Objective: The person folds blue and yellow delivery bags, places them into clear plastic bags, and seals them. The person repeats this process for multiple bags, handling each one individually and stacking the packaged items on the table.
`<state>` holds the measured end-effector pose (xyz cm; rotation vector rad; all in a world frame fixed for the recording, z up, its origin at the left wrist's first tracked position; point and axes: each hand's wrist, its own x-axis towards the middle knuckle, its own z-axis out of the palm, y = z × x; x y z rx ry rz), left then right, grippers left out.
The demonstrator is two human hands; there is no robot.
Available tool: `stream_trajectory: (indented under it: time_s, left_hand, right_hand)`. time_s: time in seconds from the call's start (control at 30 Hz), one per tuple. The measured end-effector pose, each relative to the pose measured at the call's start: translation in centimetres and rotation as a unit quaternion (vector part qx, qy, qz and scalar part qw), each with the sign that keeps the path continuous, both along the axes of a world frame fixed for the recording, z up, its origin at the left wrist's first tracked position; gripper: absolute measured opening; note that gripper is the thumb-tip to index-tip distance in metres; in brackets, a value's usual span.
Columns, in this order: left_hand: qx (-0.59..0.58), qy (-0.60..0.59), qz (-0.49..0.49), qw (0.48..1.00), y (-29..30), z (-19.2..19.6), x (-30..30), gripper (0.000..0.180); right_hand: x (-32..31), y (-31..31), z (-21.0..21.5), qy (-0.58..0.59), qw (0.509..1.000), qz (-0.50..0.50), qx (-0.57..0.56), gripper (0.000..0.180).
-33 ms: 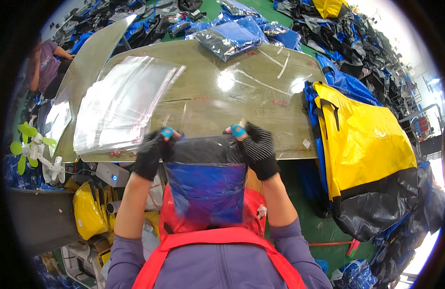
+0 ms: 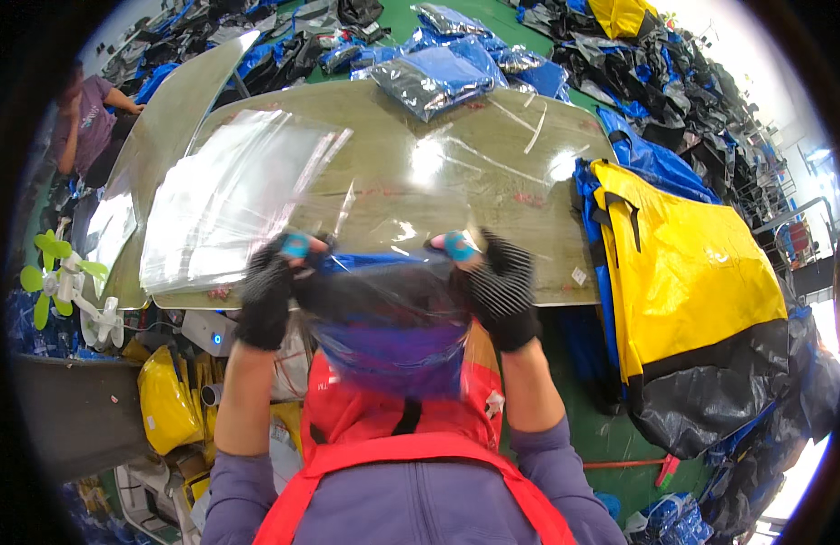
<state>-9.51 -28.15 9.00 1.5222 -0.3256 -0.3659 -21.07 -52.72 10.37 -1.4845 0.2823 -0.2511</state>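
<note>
Between my hands hangs a clear plastic bag (image 2: 383,354) with a folded black and blue item inside, smeared by motion at its lower part. My left hand (image 2: 273,289), in a black fingerless glove with blue tape on the thumb, pinches the bag's upper left corner. On the other corner my right hand (image 2: 502,286), gloved and taped alike, is closed too. The bag's transparent upper part reaches over the near edge of the table (image 2: 529,241). A stack of clear flat bags (image 2: 229,195) lies on the table, close to my left hand.
Yellow and black bags (image 2: 692,263) drape over the table's right end. Packed blue and black parcels (image 2: 433,77) lie at its far edge. A green-bladed fan (image 2: 61,272) stands at left, with a seated person (image 2: 97,118) beyond. Black and blue heaps (image 2: 656,91) cover the floor behind.
Both hands have moved slightly apart. The bag's lower end has swung up a little, and a blue strip now shows along the top of its contents.
</note>
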Motion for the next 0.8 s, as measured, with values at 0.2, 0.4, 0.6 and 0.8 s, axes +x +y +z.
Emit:
stream_trajectory:
  time_s: [0.2,0.4,0.6,0.8]
  left_hand:
    - [0.06,-0.384,0.173,0.905,0.5,9.6,-2.2,0.035]
    - [0.043,-0.31,0.128,0.941,0.4,8.8,-1.9,0.023]
    - [0.042,0.005,0.056,0.998,-2.2,-5.2,4.2,0.017]
    - [-0.072,0.224,0.046,0.971,-2.1,-10.5,8.8,0.024]
  right_hand:
    - [1.3,0.6,9.4,-0.343,0.905,-0.109,-0.228,0.028]
    - [1.5,0.2,7.9,-0.252,0.963,-0.062,-0.065,0.019]
    - [7.9,-2.3,-7.1,0.114,0.964,-0.059,-0.231,0.015]
    - [8.5,-2.3,-10.7,0.03,0.936,-0.145,-0.32,0.028]
